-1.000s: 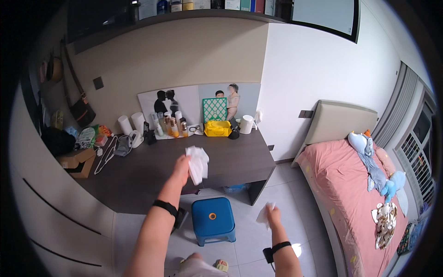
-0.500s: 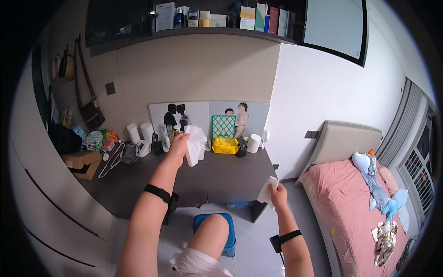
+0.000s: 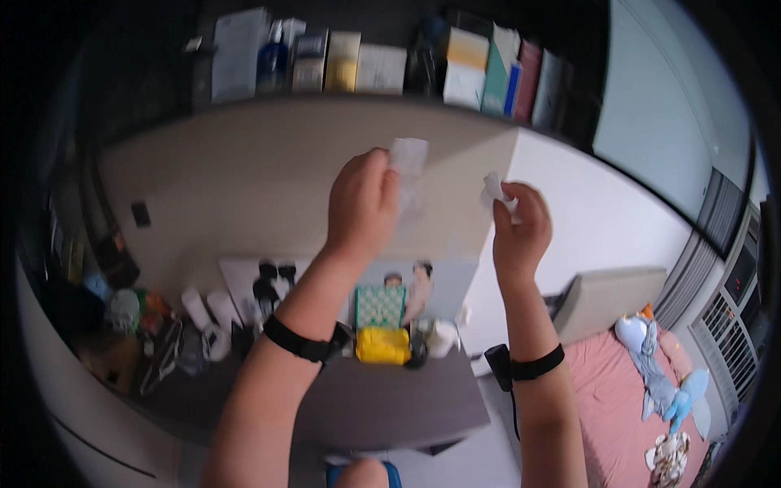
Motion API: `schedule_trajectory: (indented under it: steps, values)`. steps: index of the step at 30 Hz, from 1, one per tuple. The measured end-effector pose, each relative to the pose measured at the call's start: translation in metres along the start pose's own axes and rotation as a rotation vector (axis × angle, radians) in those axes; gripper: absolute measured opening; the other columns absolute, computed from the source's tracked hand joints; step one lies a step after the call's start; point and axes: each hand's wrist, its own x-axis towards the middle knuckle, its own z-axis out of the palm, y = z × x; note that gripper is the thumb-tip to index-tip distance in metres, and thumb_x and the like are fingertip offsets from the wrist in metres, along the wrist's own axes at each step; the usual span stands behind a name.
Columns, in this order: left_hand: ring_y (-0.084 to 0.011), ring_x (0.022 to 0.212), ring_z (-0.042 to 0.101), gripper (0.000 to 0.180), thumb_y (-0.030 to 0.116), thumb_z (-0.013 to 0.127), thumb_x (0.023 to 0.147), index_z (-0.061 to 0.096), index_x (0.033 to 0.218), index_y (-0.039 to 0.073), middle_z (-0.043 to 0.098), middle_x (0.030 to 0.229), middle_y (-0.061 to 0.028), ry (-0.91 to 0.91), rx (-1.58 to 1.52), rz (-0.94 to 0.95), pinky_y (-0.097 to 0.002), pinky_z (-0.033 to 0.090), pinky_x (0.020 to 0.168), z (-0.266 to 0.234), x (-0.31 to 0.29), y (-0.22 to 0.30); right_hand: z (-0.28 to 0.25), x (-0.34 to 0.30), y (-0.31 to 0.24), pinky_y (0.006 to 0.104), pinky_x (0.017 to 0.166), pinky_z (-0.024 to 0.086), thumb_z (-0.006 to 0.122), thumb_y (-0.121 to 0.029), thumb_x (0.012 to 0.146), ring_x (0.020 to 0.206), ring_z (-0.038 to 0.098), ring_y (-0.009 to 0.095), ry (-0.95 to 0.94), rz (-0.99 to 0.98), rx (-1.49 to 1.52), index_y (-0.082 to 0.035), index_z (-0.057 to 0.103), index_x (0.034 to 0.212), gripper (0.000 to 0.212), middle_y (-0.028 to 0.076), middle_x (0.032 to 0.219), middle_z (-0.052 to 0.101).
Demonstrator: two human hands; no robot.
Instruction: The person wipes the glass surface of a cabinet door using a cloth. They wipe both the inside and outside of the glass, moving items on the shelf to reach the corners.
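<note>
Both my hands are raised in front of the wall, below the shelf. My left hand (image 3: 362,203) is closed on a white tissue (image 3: 410,159), which stands up past the fingers and trails down, blurred, beside them. A smaller crumpled white tissue (image 3: 492,189) is pinched between the thumb and fingers of my right hand (image 3: 522,232). The hands are apart, with bare wall showing between them. Black straps with small dark devices circle both forearms.
Overhead, a dark shelf (image 3: 325,99) carries boxes, a blue bottle and books. Below, a dark desk (image 3: 358,407) holds a yellow tissue pack (image 3: 382,346), a green lattice panel (image 3: 380,305) and picture boards. A pink bed (image 3: 606,398) with plush toys is at right; a blue stool (image 3: 393,473) is below.
Both hands have gone up from desk level to just under the shelf, each keeping its tissue. They are closer together, and the view has tilted upward, bringing the shelf nearer.
</note>
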Motion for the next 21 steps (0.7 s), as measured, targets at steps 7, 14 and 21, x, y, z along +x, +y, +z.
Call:
schedule_trajectory:
  steps: [7, 14, 21]
  values:
    - [-0.0357, 0.079, 0.054, 0.012, 0.012, 0.052, 0.08, 0.055, 0.085, 0.001, 0.056, 0.087, -0.0162, 0.033, 0.155, 0.292, -0.041, 0.043, 0.068, 0.027, 0.116, -0.048, 0.094, 0.126, 0.04, 0.0362, 0.067, 0.044, 0.058, -0.002, 0.062, 0.076, 0.057, 0.03, -0.018, -0.305, -0.244, -0.006, 0.062, 0.086, 0.025, 0.01, 0.083, 0.061]
    - [-0.0336, 0.074, 0.056, 0.02, 0.015, 0.054, 0.077, 0.058, 0.089, -0.001, 0.058, 0.087, -0.0162, -0.093, 0.142, 0.14, -0.0392, 0.044, 0.066, 0.03, 0.141, -0.041, 0.098, 0.146, 0.036, 0.0349, 0.059, 0.039, 0.058, -0.007, 0.059, 0.062, 0.053, 0.028, -0.017, -0.198, -0.149, -0.006, 0.06, 0.08, 0.021, 0.009, 0.07, 0.058]
    - [-0.0337, 0.072, 0.057, 0.022, 0.014, 0.051, 0.075, 0.058, 0.088, -0.002, 0.059, 0.084, -0.0164, -0.153, 0.146, 0.028, -0.0399, 0.045, 0.065, 0.025, 0.141, -0.036, 0.088, 0.149, 0.023, 0.0368, 0.067, 0.043, 0.058, -0.009, 0.055, 0.072, 0.057, 0.03, -0.182, -0.047, -0.168, -0.007, 0.059, 0.081, 0.026, 0.01, 0.08, 0.062]
